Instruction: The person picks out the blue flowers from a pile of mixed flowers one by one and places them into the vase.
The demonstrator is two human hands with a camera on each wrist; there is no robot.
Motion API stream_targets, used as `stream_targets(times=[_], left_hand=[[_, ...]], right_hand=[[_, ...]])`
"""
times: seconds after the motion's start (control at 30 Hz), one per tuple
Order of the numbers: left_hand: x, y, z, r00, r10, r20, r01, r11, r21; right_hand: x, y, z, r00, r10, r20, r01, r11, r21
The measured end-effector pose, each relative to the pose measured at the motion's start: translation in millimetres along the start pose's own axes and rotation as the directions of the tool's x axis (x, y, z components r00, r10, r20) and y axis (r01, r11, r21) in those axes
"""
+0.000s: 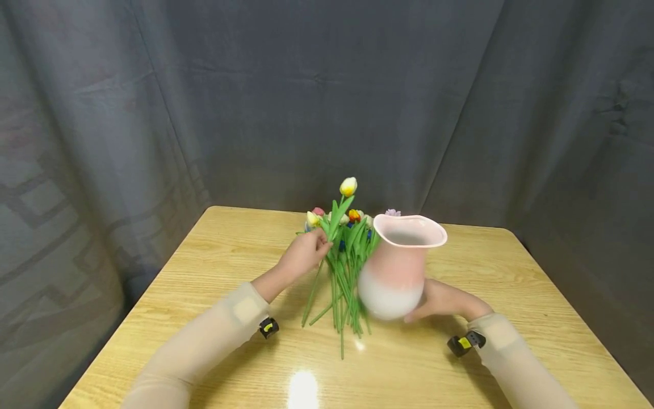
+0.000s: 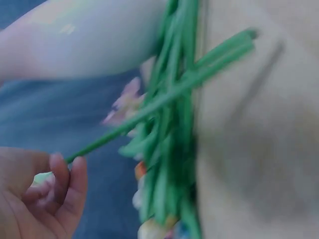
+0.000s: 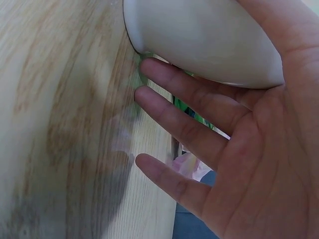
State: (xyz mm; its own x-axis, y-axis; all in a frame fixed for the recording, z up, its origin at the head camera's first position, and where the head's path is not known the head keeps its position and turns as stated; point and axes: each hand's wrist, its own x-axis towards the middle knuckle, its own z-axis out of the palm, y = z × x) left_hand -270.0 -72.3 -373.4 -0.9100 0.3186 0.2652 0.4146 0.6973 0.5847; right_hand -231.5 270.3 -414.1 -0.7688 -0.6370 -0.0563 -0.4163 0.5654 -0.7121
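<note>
My left hand [image 1: 308, 250] pinches the thin green stem of a white-and-yellow tulip [image 1: 348, 187], raised above the other flowers; the left wrist view shows the stem [image 2: 134, 119] between thumb and fingers. A pink-and-white vase [image 1: 395, 272] with a wavy rim is beside the flowers, its lower part blurred. My right hand [image 1: 441, 299] holds it low on its right side. In the right wrist view, the vase's white lower body [image 3: 204, 40] lies between thumb and fingers, with several fingers [image 3: 184, 129] spread out past it. Whether its base touches the table is unclear.
Several artificial tulips [image 1: 352, 250] lie bunched on the wooden table [image 1: 245, 238], blooms toward the far edge and stems toward me. A lilac flower [image 1: 393, 212] shows behind the vase. Grey curtains [image 1: 327, 102] hang close behind and beside the table.
</note>
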Motion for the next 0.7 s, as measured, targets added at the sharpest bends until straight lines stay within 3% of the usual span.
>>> stream_targets(times=[0.13, 0.27, 0.37, 0.5, 0.7], left_hand=[[1.6, -2.7, -31.7, 0.986, 0.002, -0.166, 0.001, 1.0, 0.02], [2.0, -15.1, -56.0, 0.974, -0.06, -0.22, 0.062, 0.998, 0.001], [1.5, -29.7, -63.6, 0.976, -0.13, -0.173, 0.134, 0.991, 0.011], [-2.7, -51.1, -59.7, 0.975, -0.219, -0.032, 0.221, 0.973, 0.073], [-6.7, -80.2, -43.8, 0.938, -0.331, 0.1, 0.312, 0.935, 0.169]], right_hand=[[-0.3, -0.5, 0.1, 1.0, -0.003, -0.002, 0.003, 1.0, -0.001], [-0.3, -0.2, 0.5, 1.0, -0.006, -0.002, 0.006, 1.0, 0.006], [-0.2, -0.1, 0.5, 1.0, -0.006, -0.004, 0.006, 1.0, 0.009], [-0.5, -0.9, 0.3, 1.0, -0.008, -0.01, 0.008, 1.0, 0.009], [-0.9, 0.2, 0.3, 1.0, -0.011, -0.013, 0.011, 1.0, 0.006]])
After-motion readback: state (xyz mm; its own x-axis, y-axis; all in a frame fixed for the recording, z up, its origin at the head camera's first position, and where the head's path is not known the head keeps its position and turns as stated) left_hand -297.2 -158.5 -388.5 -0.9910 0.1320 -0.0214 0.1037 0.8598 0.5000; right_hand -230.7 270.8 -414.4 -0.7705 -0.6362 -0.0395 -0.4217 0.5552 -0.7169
